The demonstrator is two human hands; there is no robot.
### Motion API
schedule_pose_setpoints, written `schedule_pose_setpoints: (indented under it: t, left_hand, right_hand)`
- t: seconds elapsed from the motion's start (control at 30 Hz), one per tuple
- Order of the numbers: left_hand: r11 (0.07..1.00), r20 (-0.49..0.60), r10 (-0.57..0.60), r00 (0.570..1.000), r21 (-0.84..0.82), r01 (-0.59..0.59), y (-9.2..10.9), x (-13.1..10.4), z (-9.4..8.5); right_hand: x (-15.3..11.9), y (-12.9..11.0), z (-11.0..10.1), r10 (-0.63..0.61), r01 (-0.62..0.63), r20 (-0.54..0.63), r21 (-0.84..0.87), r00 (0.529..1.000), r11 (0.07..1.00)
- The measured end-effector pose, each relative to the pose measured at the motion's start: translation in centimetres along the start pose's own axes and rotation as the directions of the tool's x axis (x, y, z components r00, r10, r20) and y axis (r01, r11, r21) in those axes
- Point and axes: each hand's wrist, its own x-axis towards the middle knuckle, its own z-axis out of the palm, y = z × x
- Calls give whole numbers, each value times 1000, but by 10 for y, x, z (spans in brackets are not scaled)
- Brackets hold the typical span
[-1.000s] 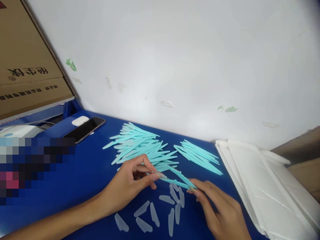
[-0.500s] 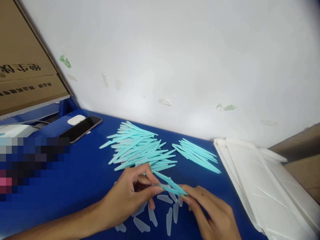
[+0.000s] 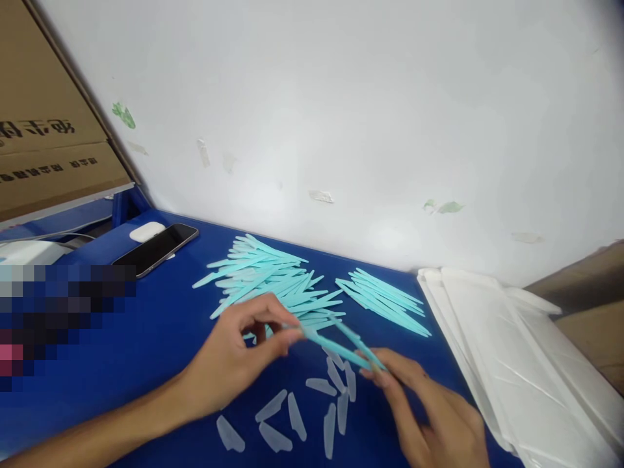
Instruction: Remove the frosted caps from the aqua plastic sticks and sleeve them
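Two slim turquoise tools (image 3: 341,349) cross between my hands. My left hand (image 3: 253,344) pinches the left end of one between thumb and forefinger. Their right ends meet in the pinch of my right hand (image 3: 429,403). Behind my left hand lies a large pile of turquoise tools (image 3: 273,273), partly hidden by it. A smaller group of turquoise tools (image 3: 385,300) lies to the right. Several translucent blade-shaped covers (image 3: 297,416) are scattered on the blue table below my hands.
A black phone (image 3: 158,249) and a white case (image 3: 147,232) lie at the back left. White plastic bags (image 3: 497,351) cover the right side. A white wall (image 3: 341,117) rises behind the table, with a cardboard box (image 3: 53,149) at left.
My left hand has moved up and left, and my right hand slightly right. The held tools have shifted right and up, uncovering more of the translucent covers.
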Motion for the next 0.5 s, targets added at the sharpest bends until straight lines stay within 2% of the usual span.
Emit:
schedule_pose_setpoints:
  t: [0.1,0.2,0.33,0.43,0.5]
  left_hand:
    - [993,-218,64,974,108,-41,-3,13,-18]
    - [955,-287,108,952,296,-19,-8,25,-32]
    - [868,-228,128,965,497,2,-14,30,-38]
    - [810,-141,98,985,586,3,-17,31,-41]
    - [761,-103,127,987,648,-30,-17,32,-43]
  right_hand:
    - [3,7,-7,76,-86,-87,-125,993,988]
    - [6,13,-9,141,-150,-69,-151,988,977]
    - [7,13,-5,145,-138,39,-142,989,980]
    - [7,12,-2,193,-180,93,-137,977,974]
    - [7,11,-3,228,-212,114,-132,967,968]
